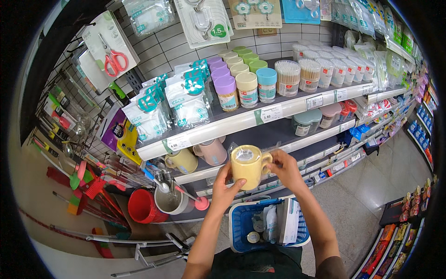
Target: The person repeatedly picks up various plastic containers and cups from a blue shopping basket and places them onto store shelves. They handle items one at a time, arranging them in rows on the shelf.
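Observation:
A yellow mug (246,171) in clear plastic wrap is held up in front of the shelves, with a barcode sticker on its upper face. My left hand (224,186) grips its body from the left, thumb across the near side. At the mug's handle, the fingers of my right hand (287,169) are closed on the right. Behind, on the lower shelf, stand another yellow mug (183,161) and a pink mug (211,153). Below my hands is a blue shopping basket (240,212) holding a white box (291,221), a packet (270,221) and small round items.
The upper shelf (223,123) carries dental floss packs (191,101), toothpick jars (226,92) and cotton swab tubs (287,78). Lidded containers (306,122) sit below. Red buckets (144,205), a grey bucket (170,200) and mop poles (139,240) stand at lower left. Packaged scissors (115,62) hang above.

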{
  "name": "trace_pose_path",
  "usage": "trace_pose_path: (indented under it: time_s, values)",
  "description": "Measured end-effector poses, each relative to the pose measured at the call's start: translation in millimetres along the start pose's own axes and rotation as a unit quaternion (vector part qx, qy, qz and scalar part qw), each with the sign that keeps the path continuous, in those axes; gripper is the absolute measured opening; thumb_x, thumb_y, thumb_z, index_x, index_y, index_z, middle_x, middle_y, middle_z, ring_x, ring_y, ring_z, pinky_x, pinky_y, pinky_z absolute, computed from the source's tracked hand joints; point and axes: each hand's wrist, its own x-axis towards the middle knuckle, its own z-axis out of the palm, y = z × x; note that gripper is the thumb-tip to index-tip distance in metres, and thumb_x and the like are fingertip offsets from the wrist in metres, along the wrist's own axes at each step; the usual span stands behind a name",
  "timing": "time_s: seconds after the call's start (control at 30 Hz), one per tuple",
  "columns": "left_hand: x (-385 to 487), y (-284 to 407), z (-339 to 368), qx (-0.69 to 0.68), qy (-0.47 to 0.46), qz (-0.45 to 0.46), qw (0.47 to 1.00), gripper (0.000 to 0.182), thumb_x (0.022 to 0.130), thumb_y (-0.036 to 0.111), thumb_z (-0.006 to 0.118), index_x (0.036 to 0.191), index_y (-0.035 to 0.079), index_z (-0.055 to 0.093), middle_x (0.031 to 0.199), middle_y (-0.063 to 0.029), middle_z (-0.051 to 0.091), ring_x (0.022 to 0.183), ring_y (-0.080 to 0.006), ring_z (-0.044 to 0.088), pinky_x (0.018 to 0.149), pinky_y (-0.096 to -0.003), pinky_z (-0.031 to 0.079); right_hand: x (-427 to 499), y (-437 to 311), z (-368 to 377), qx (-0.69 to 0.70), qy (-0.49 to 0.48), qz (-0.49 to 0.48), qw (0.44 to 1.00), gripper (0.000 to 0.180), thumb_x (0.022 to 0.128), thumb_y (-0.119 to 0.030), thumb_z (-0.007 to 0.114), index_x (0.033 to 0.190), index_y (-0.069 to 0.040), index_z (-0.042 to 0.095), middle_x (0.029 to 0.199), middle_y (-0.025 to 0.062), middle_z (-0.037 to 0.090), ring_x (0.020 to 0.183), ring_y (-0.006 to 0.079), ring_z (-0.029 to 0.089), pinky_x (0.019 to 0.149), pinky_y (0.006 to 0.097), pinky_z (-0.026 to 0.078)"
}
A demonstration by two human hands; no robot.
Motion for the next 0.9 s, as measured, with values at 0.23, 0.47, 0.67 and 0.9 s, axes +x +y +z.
trace_pose_path:
  time_s: [0.23, 0.47, 0.67, 0.9]
  values:
    - [25.2, 15.5, -4.9, 0.03, -0.038, -0.057, 0.997, 0.075, 0.071, 0.022, 0.084, 0.132, 0.002, 0.045, 0.12, -0.0083, 0.056, 0.112, -0.0189, 0.051, 0.093, -0.0326, 0.042, 43.7, 8.1, 6.2, -0.028, -0.008, -0.03, 0.999, 0.033, 0.081, 0.002, 0.066, 0.113, 0.004, 0.06, 0.09, 0.0149, 0.069, 0.079, 0.02, 0.066, 0.071, 0.0307, 0.052]
    - [30.6, -4.5, 26.3, 0.105, 0.119, 0.117, 0.98, 0.084, 0.065, 0.022, 0.087, 0.132, -0.002, 0.041, 0.124, -0.0166, 0.047, 0.113, -0.0264, 0.051, 0.091, -0.0397, 0.043, 31.1, -3.8, 26.2, -0.14, 0.088, -0.056, 0.985, 0.041, 0.086, -0.016, 0.066, 0.121, 0.003, 0.057, 0.107, 0.0215, 0.063, 0.085, 0.0298, 0.064, 0.074, 0.0373, 0.051]
    - [43.5, -6.6, 64.5, 0.29, 0.212, 0.179, 0.916, 0.085, 0.067, 0.012, 0.083, 0.137, -0.003, 0.037, 0.122, -0.0215, 0.041, 0.109, -0.0382, 0.048, 0.088, -0.042, 0.045, 33.8, -32.9, 29.2, -0.085, 0.055, -0.077, 0.992, 0.079, 0.073, -0.036, 0.079, 0.13, 0.005, 0.042, 0.111, 0.0255, 0.058, 0.102, 0.0383, 0.059, 0.086, 0.041, 0.047]
    - [59.5, -25.2, 63.5, 0.236, 0.156, 0.178, 0.942, 0.071, 0.078, 0.0, 0.068, 0.141, -0.001, 0.035, 0.122, -0.022, 0.045, 0.111, -0.0371, 0.05, 0.093, -0.0394, 0.044, 91.5, -7.9, 4.9, -0.145, 0.004, -0.125, 0.981, 0.066, 0.066, -0.022, 0.082, 0.118, 0.004, 0.052, 0.115, 0.0237, 0.057, 0.103, 0.0391, 0.057, 0.089, 0.0407, 0.045]
